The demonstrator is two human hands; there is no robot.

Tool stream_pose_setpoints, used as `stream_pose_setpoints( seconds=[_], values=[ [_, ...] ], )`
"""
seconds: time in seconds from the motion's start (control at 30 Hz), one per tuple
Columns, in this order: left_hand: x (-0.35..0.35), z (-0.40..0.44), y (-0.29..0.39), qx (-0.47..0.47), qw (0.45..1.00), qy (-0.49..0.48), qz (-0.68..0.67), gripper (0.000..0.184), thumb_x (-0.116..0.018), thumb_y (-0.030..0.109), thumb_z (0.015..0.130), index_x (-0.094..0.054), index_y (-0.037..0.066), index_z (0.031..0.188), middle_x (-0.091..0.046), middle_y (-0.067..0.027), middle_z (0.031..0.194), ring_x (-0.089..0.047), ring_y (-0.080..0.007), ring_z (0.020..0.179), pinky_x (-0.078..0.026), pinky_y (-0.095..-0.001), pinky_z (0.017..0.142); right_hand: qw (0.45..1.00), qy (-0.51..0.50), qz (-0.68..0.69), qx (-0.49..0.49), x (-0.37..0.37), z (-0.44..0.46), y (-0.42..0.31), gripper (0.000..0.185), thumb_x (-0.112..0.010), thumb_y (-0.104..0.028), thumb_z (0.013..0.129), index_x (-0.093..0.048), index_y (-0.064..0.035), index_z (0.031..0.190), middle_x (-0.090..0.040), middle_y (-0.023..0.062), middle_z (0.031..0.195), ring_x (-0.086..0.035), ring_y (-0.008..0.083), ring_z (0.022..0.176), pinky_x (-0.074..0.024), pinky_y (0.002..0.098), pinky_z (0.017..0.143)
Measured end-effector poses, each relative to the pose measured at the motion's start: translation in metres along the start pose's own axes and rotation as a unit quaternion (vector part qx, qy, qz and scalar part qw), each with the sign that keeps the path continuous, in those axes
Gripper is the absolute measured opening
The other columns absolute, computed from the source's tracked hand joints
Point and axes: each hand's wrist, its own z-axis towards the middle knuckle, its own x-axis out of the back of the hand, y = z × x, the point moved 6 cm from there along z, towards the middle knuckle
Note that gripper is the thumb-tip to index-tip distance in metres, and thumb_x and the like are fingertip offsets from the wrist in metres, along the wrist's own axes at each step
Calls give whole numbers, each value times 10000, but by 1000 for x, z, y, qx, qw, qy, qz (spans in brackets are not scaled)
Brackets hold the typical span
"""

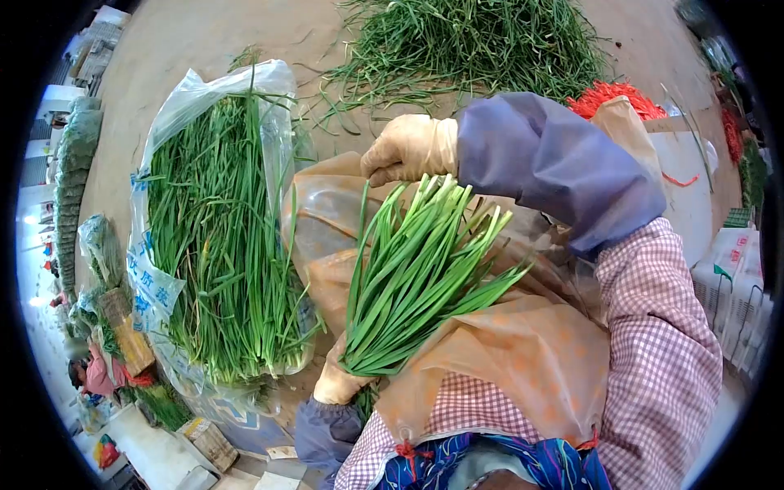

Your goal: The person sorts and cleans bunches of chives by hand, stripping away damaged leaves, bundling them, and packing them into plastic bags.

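A bunch of green chives (416,269) lies across my lap, its pale cut ends pointing up and its leaf tips down. My left hand (336,378), in a tan glove, is closed round the leafy lower end; its fingers are partly hidden behind the leaves. Above the pale ends, my right hand (412,151), gloved too, is bent into a pinch. A thin green leaf hangs from its fingertips. Beneath the bunch spreads a translucent brownish apron (523,343). To the left, a clear plastic bag (282,90) with blue print holds many more chives (216,237).
A large loose heap of chives (474,45) lies on the floor ahead. Red ties (616,102) rest at the right, beside a pale board (686,188). White crates (727,273) stand far right. Another person (102,367) is at the left edge, near wrapped bundles (75,180).
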Motion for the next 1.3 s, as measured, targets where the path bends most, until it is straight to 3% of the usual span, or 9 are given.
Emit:
stream_pose_setpoints(
  seconds=[0.17, 0.2, 0.23, 0.33, 0.47, 0.53, 0.63, 1.07, 1.3],
  values=[
    [6, 2, 2, 39, 993, -37, -102, 667, -833, 138, 671, -554, 45, 1269, -640, -103, 1195, -612, -230, 1073, -479, -344, 937, 960, 134, -37, -243, 62, -59, 56, 245, -677, -139, 863, -692, -102, 1104, -709, 149, 944, -694, 248, 850, -560, 328, 712],
    [7, 3, 5, 49, 990, -38, -130, 663, -834, 139, 662, -566, 53, 1262, -642, -100, 1191, -612, -242, 1072, -477, -353, 943, 946, 261, -64, -183, 75, -86, 99, 224, -640, -162, 889, -683, -81, 1094, -704, 157, 941, -692, 256, 843, -556, 342, 723],
    [6, 3, 1, 0, 997, -47, -66, 634, -832, 135, 634, -605, 75, 1223, -644, -88, 1181, -605, -282, 1072, -466, -386, 964, 883, 156, -225, -382, 100, -98, 90, 214, -585, -194, 919, -681, -54, 1049, -699, 153, 901, -688, 266, 832, -550, 373, 744],
    [3, 0, 3, 46, 985, -29, -162, 598, -817, 118, 636, -624, 85, 1201, -650, -86, 1167, -598, -295, 1076, -454, -400, 976, 798, 44, -297, -522, 103, -153, 99, 258, -574, -208, 943, -652, -31, 1113, -685, 130, 1002, -661, 241, 924, -522, 375, 840],
    [-3, 4, 1, 66, 979, -32, -189, 596, -815, 115, 638, -622, 84, 1201, -650, -86, 1161, -597, -292, 1065, -454, -399, 964, 916, 359, 114, -140, 81, -146, -7, 251, -614, -162, 934, -626, -64, 1165, -668, 74, 981, -633, 194, 895, -512, 288, 831],
    [-4, 4, 0, 73, 977, -34, -197, 595, -815, 114, 640, -621, 83, 1201, -650, -86, 1158, -597, -291, 1060, -454, -398, 958, 918, 395, 26, 28, 66, -141, -67, 229, -638, -214, 921, -624, -87, 1111, -662, 62, 966, -639, 213, 896, -489, 372, 899],
    [-7, 2, -1, 80, 974, -37, -208, 593, -814, 112, 642, -620, 82, 1201, -650, -86, 1153, -597, -289, 1052, -454, -397, 949, 936, 278, -214, 29, 24, -117, -105, 219, -690, -272, 844, -614, -111, 971, -634, 57, 880, -633, 262, 898, -385, 555, 984],
    [-19, 3, -9, 76, 966, -33, -245, 585, -809, 102, 651, -615, 77, 1202, -651, -87, 1134, -596, -280, 1017, -453, -391, 910, 924, 350, 2, -155, -8, -118, -92, 383, -683, -291, 870, -582, -65, 1163, -658, 108, 812, -644, 319, 717, -509, 384, 630],
    [-22, 0, -12, 80, 964, -32, -252, 581, -806, 97, 655, -613, 74, 1202, -651, -87, 1124, -596, -276, 998, -453, -389, 890, 961, 247, -75, -96, -15, -84, -76, 136, -641, -223, 859, -619, -94, 897, -604, 147, 686, -618, 331, 625, -488, 414, 555]
  ],
)
